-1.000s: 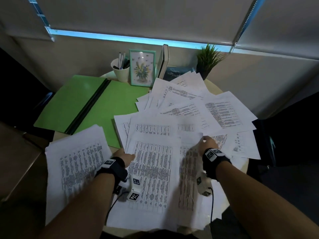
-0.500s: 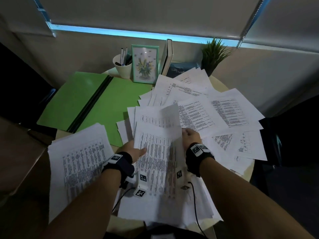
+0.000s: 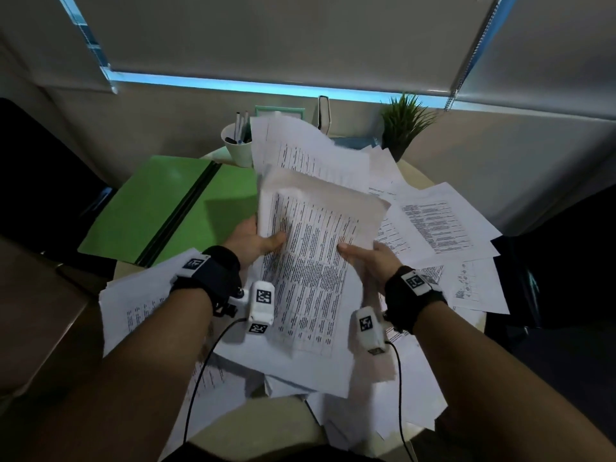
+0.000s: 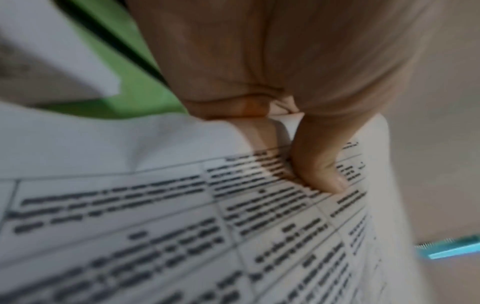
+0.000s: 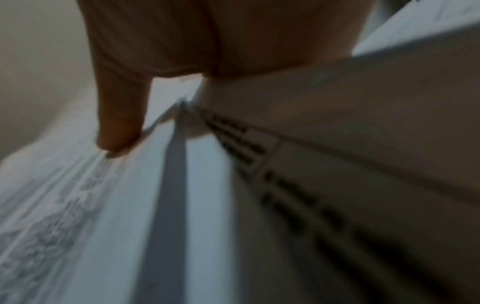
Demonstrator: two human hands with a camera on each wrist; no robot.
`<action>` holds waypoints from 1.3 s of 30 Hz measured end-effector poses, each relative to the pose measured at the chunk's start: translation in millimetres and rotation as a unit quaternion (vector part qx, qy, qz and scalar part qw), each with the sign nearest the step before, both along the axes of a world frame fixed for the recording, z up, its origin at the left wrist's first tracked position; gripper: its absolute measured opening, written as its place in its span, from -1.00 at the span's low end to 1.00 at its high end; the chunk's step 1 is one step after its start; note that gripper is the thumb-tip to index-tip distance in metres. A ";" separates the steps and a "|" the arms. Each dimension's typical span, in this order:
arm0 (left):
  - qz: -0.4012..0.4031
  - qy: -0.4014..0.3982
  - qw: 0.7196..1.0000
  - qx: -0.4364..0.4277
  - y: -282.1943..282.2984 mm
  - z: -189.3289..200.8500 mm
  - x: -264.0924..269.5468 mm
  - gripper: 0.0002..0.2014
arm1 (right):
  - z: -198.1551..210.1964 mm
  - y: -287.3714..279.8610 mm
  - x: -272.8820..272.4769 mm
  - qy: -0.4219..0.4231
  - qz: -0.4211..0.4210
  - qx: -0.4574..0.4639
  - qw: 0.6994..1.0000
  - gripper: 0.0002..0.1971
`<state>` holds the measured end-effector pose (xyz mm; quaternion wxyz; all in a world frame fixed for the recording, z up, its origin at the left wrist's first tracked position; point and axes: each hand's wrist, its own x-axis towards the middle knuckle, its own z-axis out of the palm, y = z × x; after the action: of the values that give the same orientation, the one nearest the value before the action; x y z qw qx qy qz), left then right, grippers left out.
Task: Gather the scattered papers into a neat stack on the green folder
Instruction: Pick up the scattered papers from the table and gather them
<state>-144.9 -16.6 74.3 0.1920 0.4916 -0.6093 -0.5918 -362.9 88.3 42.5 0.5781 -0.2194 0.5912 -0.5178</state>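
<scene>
a person's two hands hold a bundle of printed papers (image 3: 313, 255) lifted off a round table (image 3: 253, 425), just right of the open green folder (image 3: 156, 208). the left hand (image 3: 250, 241) grips the bundle's left edge, thumb pressed on the top sheet and fingers hidden beneath. the right hand (image 3: 370, 258) grips the right edge the same way, thumb on top. the sheets in the bundle are uneven; a few at the far end fan upward and curl.

right of the folder and nearer the person, many loose sheets (image 3: 440, 228) lie overlapping on the table. one more pile (image 3: 140, 305) sits at the folder's near edge. beyond the folder's far right corner stand a white pen cup (image 3: 238, 150), a partly hidden picture frame (image 3: 280, 111) and a small plant (image 3: 405, 123).

risks, as a judgement: the grip is only at the edges, so inner sheets could slide out and drop back onto the table. the raised far end is close to the pen cup and could knock it over. setting the bundle down unsquared would leave a crooked stack on the folder.
</scene>
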 end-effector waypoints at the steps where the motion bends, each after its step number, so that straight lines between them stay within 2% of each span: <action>1: 0.016 0.008 1.000 -0.008 -1.5 5.3 0.2 -0.57 | 9.6 1.1 -2.5 0.007 -0.023 -0.017 1.000 -0.70; 2: 0.031 0.015 0.999 -0.016 -3.0 7.9 -0.5 -0.60 | 19.5 2.5 -3.3 0.016 -0.044 -0.033 0.998 -0.78; 5: 0.081 0.026 0.995 -0.058 -3.6 11.2 -5.8 -0.68 | 34.4 -3.4 -7.8 0.065 -0.081 -0.070 0.992 -0.73; 8: 0.156 0.041 0.983 -0.087 -0.8 11.3 -16.1 -0.66 | 44.2 -8.8 -6.0 0.159 -0.080 -0.119 0.977 -0.67; 11: 0.225 0.075 0.963 -0.125 6.6 17.1 -30.1 -0.63 | 56.6 -6.5 5.0 0.208 -0.125 -0.167 0.955 -0.78; 13: 0.249 0.102 0.953 -0.138 12.4 22.3 -37.4 -0.60 | 58.9 -3.4 13.0 0.212 -0.158 -0.187 0.946 -0.79; 16: 0.247 0.118 0.953 -0.128 19.5 20.2 -40.0 -0.56 | 54.4 4.5 16.3 0.180 -0.184 -0.181 0.949 -0.72; 21: 0.218 0.088 0.967 -0.097 27.9 3.4 -31.0 -0.42 | 42.0 21.7 13.9 0.135 -0.189 -0.149 0.961 -0.54; 23: 0.214 0.093 0.966 -0.111 28.3 4.9 -32.8 -0.52 | 42.6 22.5 12.6 0.122 -0.187 -0.148 0.963 -0.56; 26: 0.207 0.090 0.962 -0.151 26.7 16.5 -43.3 -0.70 | 52.5 16.7 13.6 0.144 -0.176 -0.159 0.961 -0.72; 30: 0.187 0.118 0.956 -0.193 16.8 34.8 -52.8 -0.77 | 73.0 5.4 10.2 0.172 -0.178 -0.206 0.947 -0.73; 31: 0.181 0.125 0.955 -0.199 13.2 40.4 -52.4 -0.76 | 76.8 3.5 7.7 0.185 -0.182 -0.221 0.940 -0.68; 33: 0.164 0.134 0.954 -0.212 8.0 52.4 -48.9 -0.74 | 81.0 0.8 1.3 0.206 -0.204 -0.245 0.925 -0.44; 36: 0.108 0.155 0.956 -0.223 -0.1 66.3 -40.1 -0.74 | 81.2 -1.5 -14.6 0.166 -0.221 -0.277 0.920 -0.09; 38: 0.068 0.156 0.958 -0.232 -7.1 73.8 -34.4 -0.70 | 81.4 -2.4 -28.2 0.174 -0.191 -0.263 0.929 0.02; 39: 0.057 0.148 0.959 -0.236 -11.4 75.9 -31.7 -0.68 | 82.1 -2.0 -33.7 0.181 -0.166 -0.252 0.936 0.02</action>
<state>-176.6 -28.0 150.2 0.4244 0.3728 -0.6675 -0.4852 -396.6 86.2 124.6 0.2926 -0.3465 0.5636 -0.6904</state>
